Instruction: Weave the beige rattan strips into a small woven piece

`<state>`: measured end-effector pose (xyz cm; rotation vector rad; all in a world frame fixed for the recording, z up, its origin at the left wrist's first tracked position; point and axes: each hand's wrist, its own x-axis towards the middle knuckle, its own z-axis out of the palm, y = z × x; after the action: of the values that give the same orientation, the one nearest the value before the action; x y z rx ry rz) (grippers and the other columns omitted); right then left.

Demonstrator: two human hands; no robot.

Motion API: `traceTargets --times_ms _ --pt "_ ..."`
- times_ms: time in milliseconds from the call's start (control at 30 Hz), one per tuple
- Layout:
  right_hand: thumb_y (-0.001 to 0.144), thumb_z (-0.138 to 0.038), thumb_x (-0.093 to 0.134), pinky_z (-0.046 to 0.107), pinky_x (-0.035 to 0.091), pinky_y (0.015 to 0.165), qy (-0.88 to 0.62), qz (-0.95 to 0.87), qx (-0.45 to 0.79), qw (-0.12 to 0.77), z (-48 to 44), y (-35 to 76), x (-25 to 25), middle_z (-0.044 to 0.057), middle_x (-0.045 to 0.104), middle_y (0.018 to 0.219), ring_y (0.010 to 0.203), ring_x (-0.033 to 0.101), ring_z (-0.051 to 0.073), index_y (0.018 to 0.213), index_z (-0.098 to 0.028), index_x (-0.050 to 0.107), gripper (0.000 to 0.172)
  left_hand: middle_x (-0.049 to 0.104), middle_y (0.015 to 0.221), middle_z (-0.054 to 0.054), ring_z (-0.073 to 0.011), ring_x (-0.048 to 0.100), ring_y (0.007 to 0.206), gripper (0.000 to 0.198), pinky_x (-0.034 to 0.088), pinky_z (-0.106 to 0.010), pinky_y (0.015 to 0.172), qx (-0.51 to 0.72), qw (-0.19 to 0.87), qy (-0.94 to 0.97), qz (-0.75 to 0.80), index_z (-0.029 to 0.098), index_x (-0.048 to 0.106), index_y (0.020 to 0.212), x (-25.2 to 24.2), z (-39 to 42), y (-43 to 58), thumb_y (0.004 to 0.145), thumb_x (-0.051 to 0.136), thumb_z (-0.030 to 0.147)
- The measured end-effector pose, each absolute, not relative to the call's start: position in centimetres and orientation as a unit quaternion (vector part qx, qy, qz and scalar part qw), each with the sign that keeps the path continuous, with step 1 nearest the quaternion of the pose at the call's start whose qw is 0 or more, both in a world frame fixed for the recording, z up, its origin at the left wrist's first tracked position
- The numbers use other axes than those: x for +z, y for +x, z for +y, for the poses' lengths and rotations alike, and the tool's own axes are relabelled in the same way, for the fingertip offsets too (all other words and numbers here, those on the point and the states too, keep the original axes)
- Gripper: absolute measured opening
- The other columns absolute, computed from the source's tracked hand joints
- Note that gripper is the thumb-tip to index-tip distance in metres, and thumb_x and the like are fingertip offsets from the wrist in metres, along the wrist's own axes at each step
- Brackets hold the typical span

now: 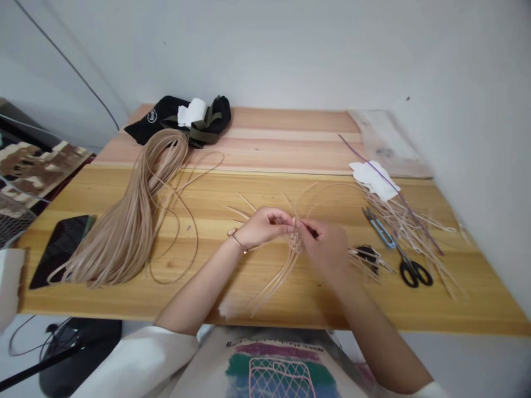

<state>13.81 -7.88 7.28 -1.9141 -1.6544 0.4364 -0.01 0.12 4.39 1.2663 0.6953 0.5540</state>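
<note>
Over the middle of the table a small piece of weaving (295,241), made of thin tan strands, is held up between my two hands. My left hand (269,225) pinches its upper left edge, thumb and fingers together; a bracelet circles that wrist. From the right, my right hand (326,243) pinches the top of the weave or a strand there, and it is slightly blurred. Loose strand ends (276,282) hang from the weave toward the front edge, while others stick out to the left and arc up to the right. My fingers hide part of the weave.
Left lies a large bundle of tan strands (128,221) beside a dark phone (62,249). Behind it is a black bag (219,113). On the right are black-handled scissors (410,271), blue thread snips (381,228), cut strands (418,232), a purple strand (390,190) and white paper (375,178).
</note>
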Motion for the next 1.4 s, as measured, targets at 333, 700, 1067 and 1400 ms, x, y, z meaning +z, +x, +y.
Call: traceTargets --times_ms 333,700,1067,1400 --pt "0.085 -0.020 0.040 0.028 0.040 0.067 -0.709 -0.644 0.206 0.199 -9.0 13.5 7.3 0.010 0.070 0.092 0.079 0.062 0.021 0.109 -0.014 0.065 0.036 0.056 0.059 0.002 -0.0056 0.038 0.052 0.014 0.030 -0.020 0.051 0.284 0.576 0.678 0.358 0.013 0.068 0.075 3.6 -0.7 -0.1 0.070 0.068 0.026" --pt "0.080 -0.025 0.049 0.027 0.037 0.058 -0.733 -0.589 0.272 0.206 -8.8 13.2 6.9 0.003 0.067 0.067 0.057 0.056 0.016 0.115 -0.015 0.058 0.037 0.062 0.065 0.001 -0.0060 0.046 0.055 0.015 0.035 -0.019 0.055 0.346 0.610 0.608 0.373 0.013 0.061 0.072 3.0 -1.7 0.3 0.063 0.070 0.021" --pt "0.077 -0.022 0.043 0.023 0.037 0.053 -0.598 -0.677 0.414 0.111 -5.4 16.3 9.4 -0.001 0.064 0.059 0.051 0.054 0.011 0.082 -0.016 0.064 0.022 0.062 0.069 -0.001 -0.0097 0.055 0.066 0.012 0.043 -0.022 0.064 0.418 0.510 0.677 0.327 0.015 0.060 0.069 3.6 -2.6 -1.0 0.068 0.071 0.021" --pt "0.067 -0.013 0.050 0.018 0.030 0.037 -0.402 -0.637 0.594 -0.282 2.6 14.2 11.1 -0.003 0.049 0.037 0.032 0.041 0.006 0.049 -0.014 0.052 0.019 0.062 0.071 -0.001 -0.0117 0.056 0.067 0.004 0.043 -0.023 0.065 0.341 0.386 0.807 0.289 0.018 0.064 0.073 4.0 -3.1 -1.6 0.075 0.062 0.016"
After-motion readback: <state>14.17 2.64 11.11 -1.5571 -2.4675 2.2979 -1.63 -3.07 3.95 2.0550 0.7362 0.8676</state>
